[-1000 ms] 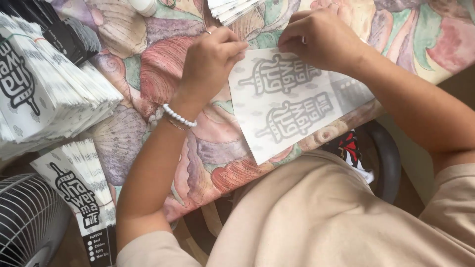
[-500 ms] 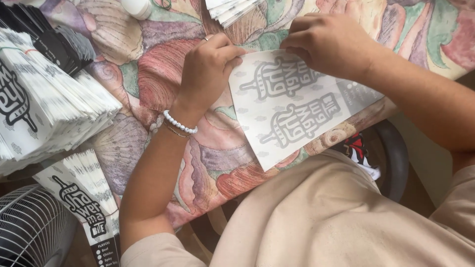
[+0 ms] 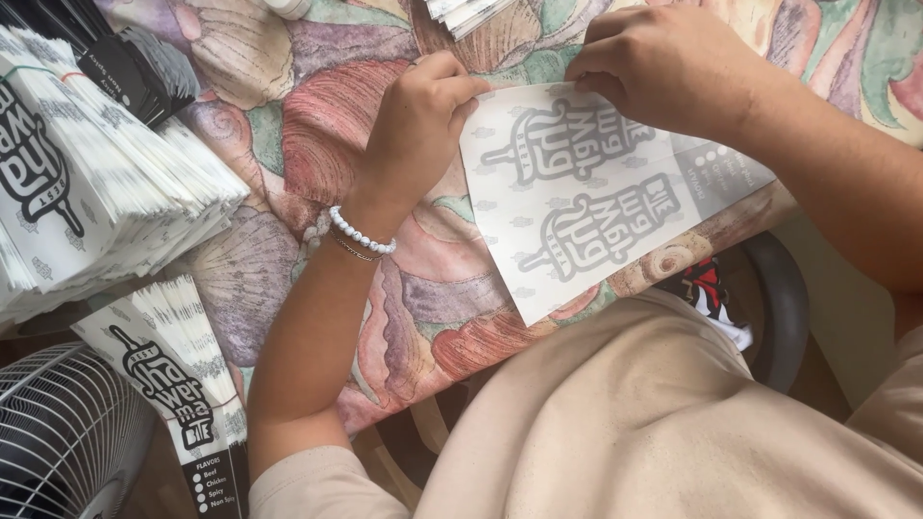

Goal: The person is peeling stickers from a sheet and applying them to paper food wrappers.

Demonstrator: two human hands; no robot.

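Stacked printed paper sleeves [image 3: 96, 192], a white fan [image 3: 58, 432], shell-patterned tablecloth [image 3: 288, 125].

Your paper sheet [image 3: 596, 207] is white with grey lettering and a faint grey repeat pattern. The table [image 3: 288, 125] under it wears a cloth of pink, mauve, green and tan shells. Your bracelet [image 3: 361, 234] is white beads. The stacked bags [image 3: 96, 192] at the table's left edge are white with black print.

Beige shirt [image 3: 654, 423], white bead bracelet [image 3: 361, 234]
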